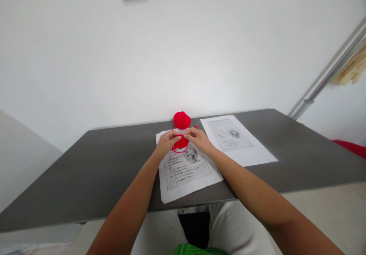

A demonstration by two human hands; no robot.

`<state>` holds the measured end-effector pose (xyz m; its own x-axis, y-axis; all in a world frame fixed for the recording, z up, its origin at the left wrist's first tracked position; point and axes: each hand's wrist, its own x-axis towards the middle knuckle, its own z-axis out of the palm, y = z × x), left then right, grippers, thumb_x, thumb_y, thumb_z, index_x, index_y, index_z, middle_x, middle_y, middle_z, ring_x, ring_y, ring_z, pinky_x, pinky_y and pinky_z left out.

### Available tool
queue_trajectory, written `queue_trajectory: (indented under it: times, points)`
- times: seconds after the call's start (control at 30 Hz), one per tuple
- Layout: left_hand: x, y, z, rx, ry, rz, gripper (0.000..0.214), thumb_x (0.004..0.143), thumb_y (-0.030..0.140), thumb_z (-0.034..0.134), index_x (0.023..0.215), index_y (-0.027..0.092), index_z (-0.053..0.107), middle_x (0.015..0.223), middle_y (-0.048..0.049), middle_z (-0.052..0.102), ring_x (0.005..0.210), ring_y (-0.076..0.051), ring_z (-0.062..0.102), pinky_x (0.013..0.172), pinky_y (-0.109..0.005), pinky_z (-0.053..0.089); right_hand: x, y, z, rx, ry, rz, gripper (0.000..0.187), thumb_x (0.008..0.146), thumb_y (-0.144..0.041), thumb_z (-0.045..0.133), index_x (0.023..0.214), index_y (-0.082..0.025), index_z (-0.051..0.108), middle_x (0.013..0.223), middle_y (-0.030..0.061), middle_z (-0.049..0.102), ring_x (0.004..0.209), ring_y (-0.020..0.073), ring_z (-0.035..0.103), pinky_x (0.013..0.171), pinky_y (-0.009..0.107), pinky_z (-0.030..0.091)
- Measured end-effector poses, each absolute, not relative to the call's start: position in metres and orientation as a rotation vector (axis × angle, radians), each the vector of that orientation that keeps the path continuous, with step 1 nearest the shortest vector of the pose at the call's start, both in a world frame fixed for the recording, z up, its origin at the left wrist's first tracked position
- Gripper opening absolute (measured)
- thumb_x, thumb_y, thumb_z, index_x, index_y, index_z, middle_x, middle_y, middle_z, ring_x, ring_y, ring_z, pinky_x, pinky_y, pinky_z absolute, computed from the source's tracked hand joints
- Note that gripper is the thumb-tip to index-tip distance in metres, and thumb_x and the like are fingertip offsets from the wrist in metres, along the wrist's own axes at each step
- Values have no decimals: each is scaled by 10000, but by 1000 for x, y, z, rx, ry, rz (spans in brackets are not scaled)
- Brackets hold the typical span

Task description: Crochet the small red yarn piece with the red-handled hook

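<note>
A small red piece of yarn work (181, 142), which looks crocheted, is pinched at its upper edge between both hands. My left hand (168, 140) grips its left side with thumb and fingers, and my right hand (197, 137) grips the right side. A loop of red yarn hangs below the piece. Just behind the hands stands a red ball of yarn (182, 120), a strand running down from its left side. To the right of the ball lies a small thin tool with a red handle (196, 126), perhaps a crochet hook; its lower part is hidden.
Beneath the hands lies a creased printed sheet (183, 182), and a second printed sheet (257, 152) is to its right. Both rest on a dark grey table (114, 171) against a white wall (171, 56). Something green (194, 249) shows at my lap.
</note>
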<state>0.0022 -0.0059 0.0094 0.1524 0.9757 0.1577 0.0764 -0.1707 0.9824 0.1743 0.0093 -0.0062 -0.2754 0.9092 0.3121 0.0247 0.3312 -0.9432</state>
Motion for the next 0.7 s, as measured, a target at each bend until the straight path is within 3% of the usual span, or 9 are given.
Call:
queue_trajectory:
  times: [0.7]
  points:
    - [2, -8, 10, 1398, 1027, 1136, 229, 641, 344, 748, 726, 165, 634, 656, 26, 657, 591, -119, 567, 635, -264, 440, 173, 12, -9, -878, -1590, 1097, 154, 744, -339, 612, 710, -189, 598, 635, -26, 550, 600, 136, 492, 631, 280, 391]
